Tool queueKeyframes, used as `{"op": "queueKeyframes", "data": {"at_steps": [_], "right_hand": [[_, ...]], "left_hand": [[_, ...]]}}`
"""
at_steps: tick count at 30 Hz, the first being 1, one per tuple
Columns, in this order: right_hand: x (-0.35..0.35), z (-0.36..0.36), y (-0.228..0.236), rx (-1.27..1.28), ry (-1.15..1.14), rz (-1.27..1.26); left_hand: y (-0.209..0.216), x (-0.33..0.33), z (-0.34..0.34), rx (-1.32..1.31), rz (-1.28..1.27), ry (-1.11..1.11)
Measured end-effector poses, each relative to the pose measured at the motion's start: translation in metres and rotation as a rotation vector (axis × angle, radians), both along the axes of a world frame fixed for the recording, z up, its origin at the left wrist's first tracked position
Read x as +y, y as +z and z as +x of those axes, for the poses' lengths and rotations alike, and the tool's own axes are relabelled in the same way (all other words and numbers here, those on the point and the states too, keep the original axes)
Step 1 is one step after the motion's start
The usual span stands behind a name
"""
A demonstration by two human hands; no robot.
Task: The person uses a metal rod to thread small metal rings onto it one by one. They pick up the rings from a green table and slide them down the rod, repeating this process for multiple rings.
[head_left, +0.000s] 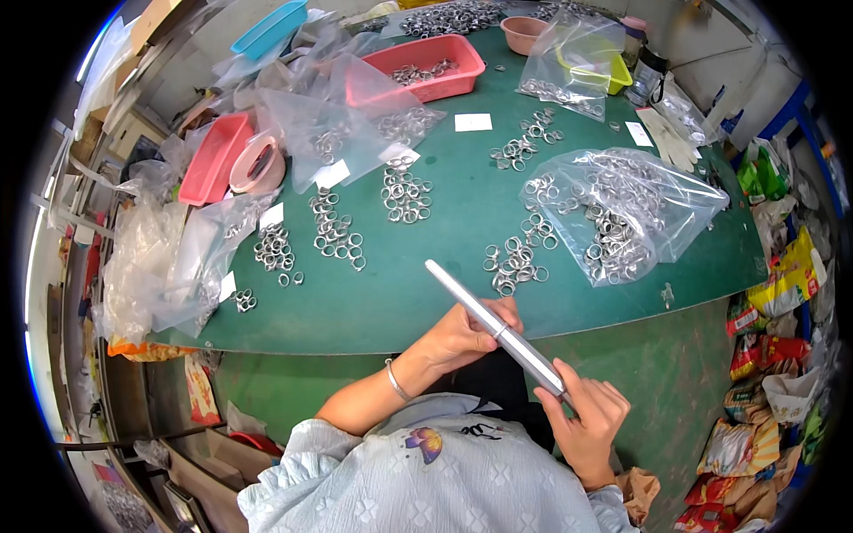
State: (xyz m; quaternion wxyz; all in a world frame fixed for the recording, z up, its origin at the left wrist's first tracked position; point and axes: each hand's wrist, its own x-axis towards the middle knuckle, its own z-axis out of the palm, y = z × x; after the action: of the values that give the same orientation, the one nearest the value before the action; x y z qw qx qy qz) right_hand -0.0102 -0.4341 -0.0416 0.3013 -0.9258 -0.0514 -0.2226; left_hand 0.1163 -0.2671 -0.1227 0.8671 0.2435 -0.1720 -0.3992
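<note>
A long tapered silver ring mandrel [462,296] slants across in front of me, its thin end pointing up and left over the table. A narrow ring [501,331] sits around its middle. My left hand [462,338], with a bangle at the wrist, is closed at this spot, thumb and fingers pinching the ring from both sides. My right hand [586,413] grips the thick lower end of the mandrel. Just beyond, on the green table [373,298], lies a loose pile of silver rings [515,265]. The fingertips under the mandrel are partly hidden.
A clear bag of rings [626,213] lies at the right. More ring piles [334,229] with white slips stand at the left. A red tray [453,82], a pink bowl [258,166] and a yellow basket [613,75] sit farther back. Colourful packets [791,275] line the right side.
</note>
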Motion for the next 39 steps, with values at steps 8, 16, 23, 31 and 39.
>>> {"op": "queueKeyframes", "data": {"at_steps": [8, 16, 23, 31, 39], "right_hand": [[0.006, 0.006, -0.002, 0.079, -0.008, 0.099], [0.012, 0.007, -0.031, 0.271, 0.005, 0.283], [0.01, 0.01, -0.041, 0.266, 0.035, 0.136], [-0.016, -0.007, -0.075, 0.373, -0.036, 0.303], [-0.015, -0.003, -0.072, 0.38, -0.162, 0.574]], "left_hand": [[0.001, 0.011, 0.001, -0.11, 0.176, 0.094], [-0.004, 0.016, -0.007, -0.1, 0.22, 0.139], [-0.02, 0.052, 0.005, 0.16, 0.189, 0.557], [-0.062, 0.22, 0.048, -0.639, 1.776, 1.397], [-0.046, 0.186, 0.052, -0.882, 1.822, 1.388]]}}
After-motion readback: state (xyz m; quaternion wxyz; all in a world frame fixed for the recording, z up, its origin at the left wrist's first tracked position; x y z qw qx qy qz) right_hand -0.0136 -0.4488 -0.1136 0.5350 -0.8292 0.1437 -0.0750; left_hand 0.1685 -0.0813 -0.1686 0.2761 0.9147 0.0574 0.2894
